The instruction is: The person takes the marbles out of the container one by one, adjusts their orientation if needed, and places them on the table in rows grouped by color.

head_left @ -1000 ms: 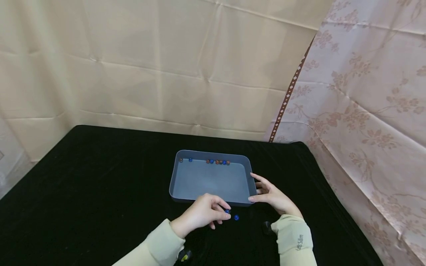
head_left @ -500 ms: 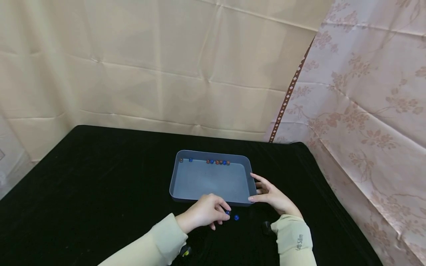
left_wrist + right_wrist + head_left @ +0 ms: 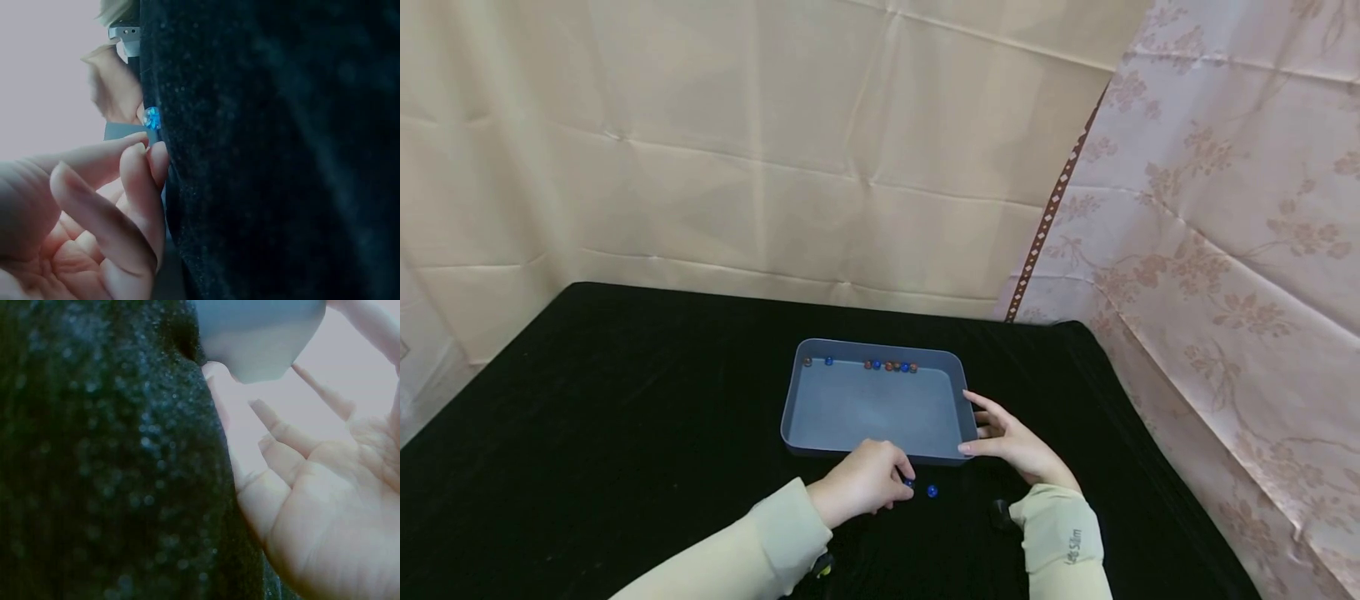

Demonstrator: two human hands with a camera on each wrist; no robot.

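My left hand pinches a blue marble between thumb and fingertips, just in front of the tray's near edge. In the left wrist view the fingertips meet and hide that marble. A second blue marble lies on the black cloth a little to the right; the left wrist view shows a blue marble beyond the fingertips. The blue-grey tray stands on the cloth. My right hand rests with spread fingers against the tray's right side, index finger and thumb at the rim.
Inside the tray, along its far wall, sit several blue and brownish-orange marbles, with two more in the far left corner. Black cloth covers the table. A beige curtain hangs behind and a flowered one to the right.
My left hand has shifted slightly right and down, its forearm swinging round. The pinched marble has moved slightly left and toward me. My right hand and the tray stay where they were.
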